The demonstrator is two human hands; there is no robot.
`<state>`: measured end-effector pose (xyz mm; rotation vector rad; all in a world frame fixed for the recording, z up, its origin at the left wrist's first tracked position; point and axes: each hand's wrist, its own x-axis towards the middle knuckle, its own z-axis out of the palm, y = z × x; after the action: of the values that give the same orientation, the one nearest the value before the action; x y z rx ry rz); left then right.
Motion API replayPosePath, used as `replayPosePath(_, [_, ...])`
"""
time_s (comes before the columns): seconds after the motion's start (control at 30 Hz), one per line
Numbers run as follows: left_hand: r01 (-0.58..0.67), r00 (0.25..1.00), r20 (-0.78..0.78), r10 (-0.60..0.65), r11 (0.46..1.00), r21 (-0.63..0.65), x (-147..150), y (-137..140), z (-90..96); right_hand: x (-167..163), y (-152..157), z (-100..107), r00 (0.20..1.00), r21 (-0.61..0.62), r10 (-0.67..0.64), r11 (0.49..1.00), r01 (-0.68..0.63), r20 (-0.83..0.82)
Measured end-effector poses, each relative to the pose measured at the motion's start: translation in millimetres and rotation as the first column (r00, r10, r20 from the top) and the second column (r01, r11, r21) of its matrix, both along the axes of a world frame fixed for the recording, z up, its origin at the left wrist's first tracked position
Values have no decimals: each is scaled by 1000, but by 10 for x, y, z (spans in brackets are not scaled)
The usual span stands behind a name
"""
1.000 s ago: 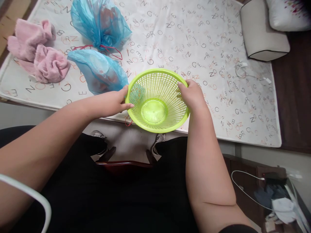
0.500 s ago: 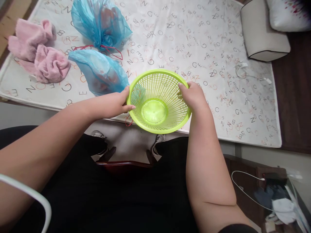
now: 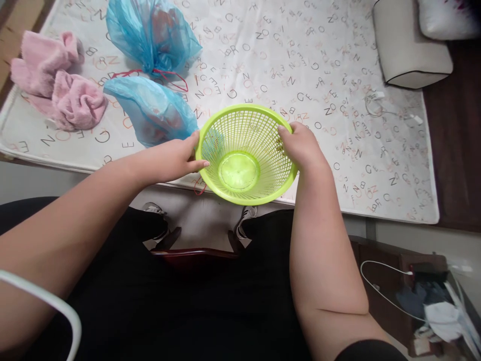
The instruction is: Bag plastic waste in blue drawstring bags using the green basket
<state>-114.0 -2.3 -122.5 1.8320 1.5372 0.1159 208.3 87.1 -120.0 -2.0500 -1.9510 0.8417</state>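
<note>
A lime-green plastic colander (image 3: 239,172) with meshed sides is held at the near edge of the bed, tilted so that its inside faces me; nothing lies in it. My left hand (image 3: 184,158) grips its left rim, thumb over the inside and the other fingers hidden behind. On the right rim, my right hand (image 3: 302,145) is closed with the thumb inside the wall. Just beyond my left hand lies a blue plastic bag (image 3: 154,113) with reddish things dimly seen inside. Behind it sits a second blue plastic bag (image 3: 152,37), gathered at a red tie (image 3: 169,75).
The bed carries a letter-printed cover (image 3: 259,60). A pink fluffy cloth (image 3: 75,100) lies at the left, a beige cushion (image 3: 409,50) at the far right. A side table (image 3: 370,250) at lower right bears a white cable (image 3: 376,288) and clutter.
The colander and both hands stay almost where they were, with the grip unchanged. The view has shifted very slightly.
</note>
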Motion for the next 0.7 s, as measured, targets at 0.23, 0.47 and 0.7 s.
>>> replayPosePath(0.23, [-1, 999, 37, -4, 992, 124, 36, 5, 112, 167, 11, 46, 996, -73, -51, 996, 46, -70])
replayPosePath(0.47, [-56, 998, -21, 60, 987, 151, -162, 54, 198, 190, 5, 50, 989, -38, -93, 995, 89, -117])
replayPosePath(0.7, [-202, 968, -115, 224, 964, 175, -537, 141, 299, 104, -15, 82, 988, -25, -89, 996, 87, -122])
